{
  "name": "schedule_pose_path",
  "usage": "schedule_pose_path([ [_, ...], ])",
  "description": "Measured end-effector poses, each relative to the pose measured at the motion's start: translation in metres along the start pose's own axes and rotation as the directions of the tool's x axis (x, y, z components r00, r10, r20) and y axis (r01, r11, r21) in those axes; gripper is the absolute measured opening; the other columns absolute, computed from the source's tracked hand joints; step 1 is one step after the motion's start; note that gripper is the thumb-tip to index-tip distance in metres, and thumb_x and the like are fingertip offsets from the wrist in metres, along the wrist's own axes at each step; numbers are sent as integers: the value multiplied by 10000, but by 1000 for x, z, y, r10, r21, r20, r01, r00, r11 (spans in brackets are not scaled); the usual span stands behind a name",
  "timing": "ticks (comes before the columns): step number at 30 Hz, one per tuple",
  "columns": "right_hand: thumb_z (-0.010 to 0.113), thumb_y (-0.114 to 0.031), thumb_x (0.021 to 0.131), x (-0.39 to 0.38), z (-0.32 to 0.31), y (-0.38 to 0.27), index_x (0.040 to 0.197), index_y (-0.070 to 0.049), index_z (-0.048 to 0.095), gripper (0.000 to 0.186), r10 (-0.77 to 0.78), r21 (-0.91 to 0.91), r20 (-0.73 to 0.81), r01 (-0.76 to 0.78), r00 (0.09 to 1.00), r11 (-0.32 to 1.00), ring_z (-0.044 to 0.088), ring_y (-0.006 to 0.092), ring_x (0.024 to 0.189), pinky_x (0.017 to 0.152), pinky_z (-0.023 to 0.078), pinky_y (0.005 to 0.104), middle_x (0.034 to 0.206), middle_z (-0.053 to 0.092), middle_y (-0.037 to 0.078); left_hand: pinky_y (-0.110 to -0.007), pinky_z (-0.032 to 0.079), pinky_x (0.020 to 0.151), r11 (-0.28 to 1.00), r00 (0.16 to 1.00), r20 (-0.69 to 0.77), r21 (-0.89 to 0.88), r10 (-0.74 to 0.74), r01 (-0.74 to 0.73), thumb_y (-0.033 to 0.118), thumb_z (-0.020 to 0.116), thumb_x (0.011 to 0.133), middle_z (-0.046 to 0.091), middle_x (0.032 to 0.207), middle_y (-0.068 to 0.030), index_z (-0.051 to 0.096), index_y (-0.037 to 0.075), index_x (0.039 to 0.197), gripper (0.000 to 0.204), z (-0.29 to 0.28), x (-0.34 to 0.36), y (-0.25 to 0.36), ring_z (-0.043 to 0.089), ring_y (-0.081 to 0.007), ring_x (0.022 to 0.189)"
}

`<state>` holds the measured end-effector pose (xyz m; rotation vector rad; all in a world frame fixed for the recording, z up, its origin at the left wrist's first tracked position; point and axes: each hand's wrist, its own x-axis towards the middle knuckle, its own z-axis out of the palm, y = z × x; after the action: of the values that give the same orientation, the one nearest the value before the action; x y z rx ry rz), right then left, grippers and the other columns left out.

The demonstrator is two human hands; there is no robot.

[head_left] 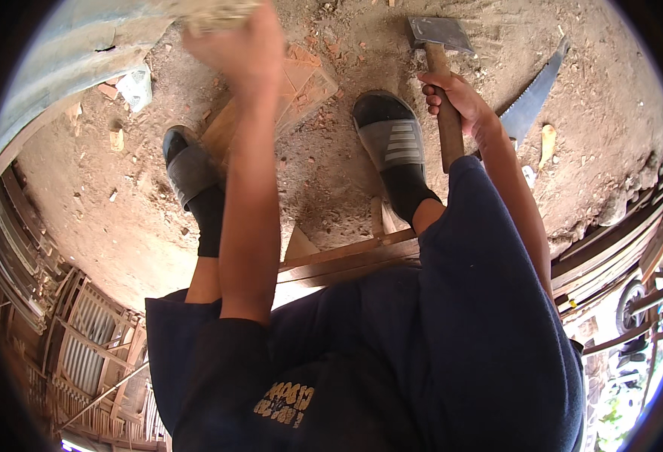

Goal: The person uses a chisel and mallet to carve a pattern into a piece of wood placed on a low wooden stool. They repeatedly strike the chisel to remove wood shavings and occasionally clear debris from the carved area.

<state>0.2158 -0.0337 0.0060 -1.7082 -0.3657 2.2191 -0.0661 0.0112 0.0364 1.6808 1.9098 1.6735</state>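
Observation:
My right hand [456, 102] is wrapped round the wooden handle of a hatchet [443, 35]. Its broad dark metal head points away from me, above the dirt beyond my right foot. My left hand [242, 47], smeared by motion, reaches out at the upper left, closed on a pale, rough, straw-coloured piece [218, 10] that the frame cuts off. What that piece is, I cannot make out. Below and beside my left forearm a flat wooden block [301, 102] lies on the ground between my feet, strewn with reddish chips; the forearm hides part of it.
A handsaw [542, 94] lies right of my right hand, beside a yellowish scrap [547, 145]. My slippered feet [388, 135] stand either side of the block. A clear plastic bag [135, 87] lies near a metal sheet [60, 60] at left. Stacked planks [610, 241] line the right.

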Motion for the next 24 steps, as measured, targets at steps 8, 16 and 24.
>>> schedule_pose_path([
  [8, 609, -190, 898, 0, 2, 1, 818, -98, 505, 160, -2, 13, -1, 2, 1000, 1000, 437, 65, 529, 480, 393, 225, 660, 470, -35, -284, 491, 742, 574, 859, 509, -688, -55, 444, 207, 579, 925, 645, 1000, -110, 643, -8, 1052, 258, -31, 28, -23, 589, -168, 900],
  [16, 603, -191, 897, -1, 0, 1, 825, -98, 505, 154, 6, -4, -26, -6, 1000, 1000, 439, 62, 538, 484, 393, 219, 666, 465, -39, -389, 488, 802, 992, 980, 173, -93, 102, -87, 19, 572, 799, 677, 879, -154, 646, -31, 898, 133, 30, -10, 41, 643, -306, 855],
  [24, 609, -207, 894, 2, 0, 4, 798, -101, 503, 177, -3, -10, -3, 3, 1000, 1000, 439, 60, 530, 486, 399, 217, 663, 470, -40, -248, 431, 566, 846, 952, 276, -467, -137, 257, 80, 645, 827, 591, 692, -24, 601, 50, 825, 53, 39, -36, 64, 569, -126, 639],
])
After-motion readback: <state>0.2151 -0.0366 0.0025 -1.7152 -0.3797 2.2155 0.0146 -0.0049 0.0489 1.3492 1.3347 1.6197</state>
